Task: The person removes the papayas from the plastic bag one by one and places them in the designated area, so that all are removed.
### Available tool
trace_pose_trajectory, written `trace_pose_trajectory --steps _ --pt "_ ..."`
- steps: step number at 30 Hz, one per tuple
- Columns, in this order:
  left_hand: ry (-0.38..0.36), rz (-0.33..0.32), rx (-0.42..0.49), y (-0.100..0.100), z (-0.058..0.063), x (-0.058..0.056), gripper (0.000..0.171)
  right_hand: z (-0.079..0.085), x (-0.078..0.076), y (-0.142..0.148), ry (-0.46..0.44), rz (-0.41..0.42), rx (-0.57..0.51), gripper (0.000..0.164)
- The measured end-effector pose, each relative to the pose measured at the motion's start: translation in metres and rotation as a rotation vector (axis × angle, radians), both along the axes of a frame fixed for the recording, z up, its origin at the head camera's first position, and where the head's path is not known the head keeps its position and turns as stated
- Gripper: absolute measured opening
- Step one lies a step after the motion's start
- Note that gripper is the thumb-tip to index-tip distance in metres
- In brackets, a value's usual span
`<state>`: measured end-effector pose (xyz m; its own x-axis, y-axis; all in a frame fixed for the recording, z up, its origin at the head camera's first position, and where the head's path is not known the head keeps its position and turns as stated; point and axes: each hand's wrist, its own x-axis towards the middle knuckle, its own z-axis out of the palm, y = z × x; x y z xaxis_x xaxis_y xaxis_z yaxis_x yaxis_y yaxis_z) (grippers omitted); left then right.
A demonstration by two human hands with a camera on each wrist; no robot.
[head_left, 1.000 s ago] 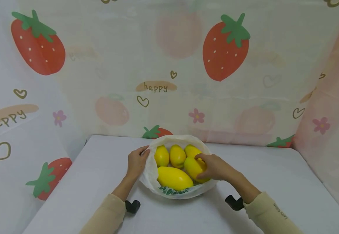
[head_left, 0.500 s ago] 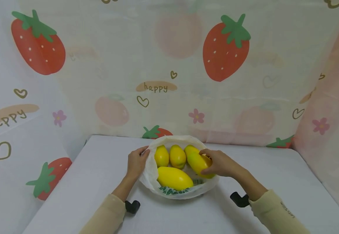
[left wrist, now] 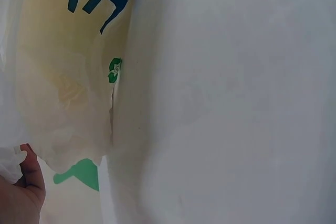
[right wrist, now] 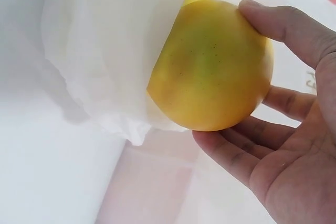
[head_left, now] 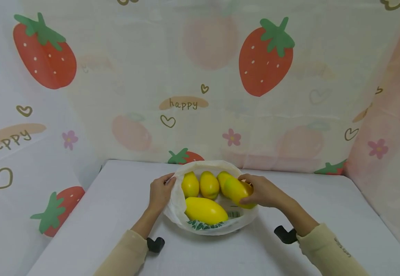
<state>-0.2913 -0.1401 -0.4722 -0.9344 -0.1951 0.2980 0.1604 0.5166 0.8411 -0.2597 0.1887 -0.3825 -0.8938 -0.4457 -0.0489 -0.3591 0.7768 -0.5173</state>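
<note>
A white plastic bag [head_left: 176,218] with green leaf print stands with its mouth wide in the head view. My left hand [head_left: 159,193] pinches its left rim; in the left wrist view, bag film [left wrist: 63,103] is gathered at the fingers [left wrist: 32,174]. My right hand [head_left: 264,191] grips a yellow mango [head_left: 238,193] at the bag's right rim. Thumb and fingers curve round the rounded end of this mango [right wrist: 210,66] in the right wrist view, its other end behind the film. Inside the bag lie a large yellow fruit [head_left: 205,211] and several smaller mangoes [head_left: 209,184].
The bag stands on a white-covered table [head_left: 117,214]. A strawberry-print curtain [head_left: 265,126] hangs behind it and along both sides. Black curved pieces [head_left: 156,244] sit at both wrists, by the sleeves.
My right hand has moved right and slightly up with the mango, from among the other fruit to the bag's right rim. The left hand keeps its place on the rim.
</note>
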Motion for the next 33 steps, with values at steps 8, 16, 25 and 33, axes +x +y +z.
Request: trace_pose_trajectory --steps 8,16,25,33 --pt "-0.011 0.001 0.001 0.000 0.002 0.002 0.031 0.003 -0.001 0.005 -0.021 -0.019 -0.002 0.066" --pt "-0.018 0.005 0.000 0.000 0.002 0.002 0.032 0.004 -0.003 0.013 -0.005 -0.036 -0.012 0.064" --pt "-0.029 0.011 0.001 0.000 0.001 0.002 0.031 0.006 -0.002 0.021 0.011 -0.037 -0.027 0.062" --pt "-0.034 0.009 0.016 0.001 0.003 0.004 0.031 0.009 -0.003 0.029 0.016 -0.034 -0.043 0.062"
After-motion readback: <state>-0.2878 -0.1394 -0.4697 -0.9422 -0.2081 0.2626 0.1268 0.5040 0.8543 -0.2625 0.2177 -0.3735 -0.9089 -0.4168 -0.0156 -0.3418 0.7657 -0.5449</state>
